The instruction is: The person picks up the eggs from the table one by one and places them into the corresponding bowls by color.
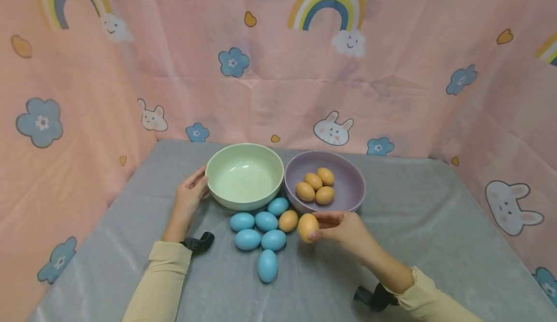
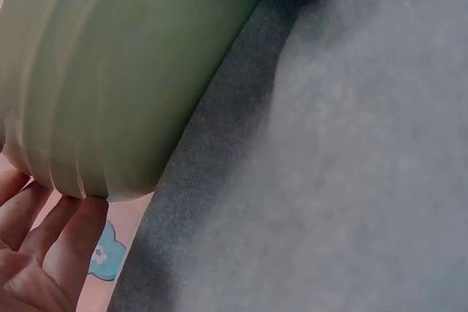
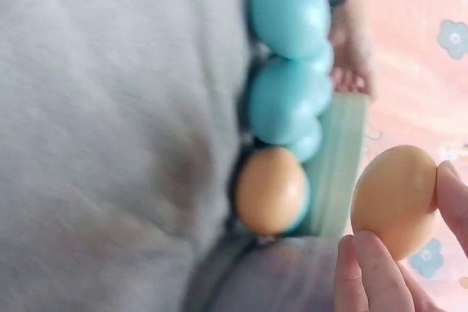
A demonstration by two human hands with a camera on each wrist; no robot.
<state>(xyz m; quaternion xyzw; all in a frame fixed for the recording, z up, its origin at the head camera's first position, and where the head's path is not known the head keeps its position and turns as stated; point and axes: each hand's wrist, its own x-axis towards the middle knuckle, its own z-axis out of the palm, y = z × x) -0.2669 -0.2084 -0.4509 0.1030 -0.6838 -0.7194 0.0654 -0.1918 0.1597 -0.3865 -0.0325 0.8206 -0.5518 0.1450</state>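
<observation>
My right hand pinches a yellow-brown egg between thumb and fingers, just in front of the purple bowl. The right wrist view shows this egg raised, with the thumb on one side and fingertips on the other. My left hand touches the outer left side of a light green bowl with nearly straight fingers. In the left wrist view, fingertips rest against that bowl's wall. Nothing lies inside the green bowl. Several yellow-brown eggs sit in the purple one.
Several blue eggs lie clustered on the grey cloth before the bowls. One yellow-brown egg lies at the cluster's right side. A pink patterned curtain hangs behind and at both sides.
</observation>
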